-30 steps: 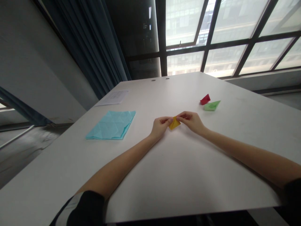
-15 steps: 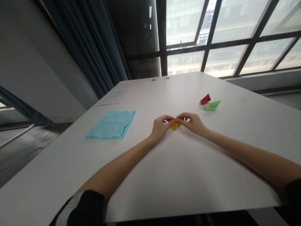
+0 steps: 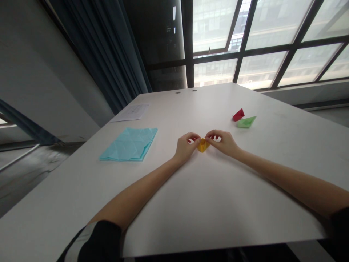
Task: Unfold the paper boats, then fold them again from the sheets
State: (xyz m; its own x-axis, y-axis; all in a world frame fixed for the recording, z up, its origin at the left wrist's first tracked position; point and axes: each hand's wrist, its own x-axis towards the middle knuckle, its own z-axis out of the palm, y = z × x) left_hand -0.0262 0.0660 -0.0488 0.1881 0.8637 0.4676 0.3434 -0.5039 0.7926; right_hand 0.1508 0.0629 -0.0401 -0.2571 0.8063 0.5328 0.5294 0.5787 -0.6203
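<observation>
Yellow paper (image 3: 203, 145) lowered to the tabletop (image 3: 212, 203) since a second ago. Left hand (image 3: 184, 147) and right hand (image 3: 224, 142) pinch its top corners, fingers narrow. Uneven pull might tear the fold.

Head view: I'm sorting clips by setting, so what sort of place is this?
Probably an office or meeting room, not a home: a long white table, tall dark-framed windows facing another building, and a blue curtain. Both hands pinch a small yellow folded paper.
</observation>
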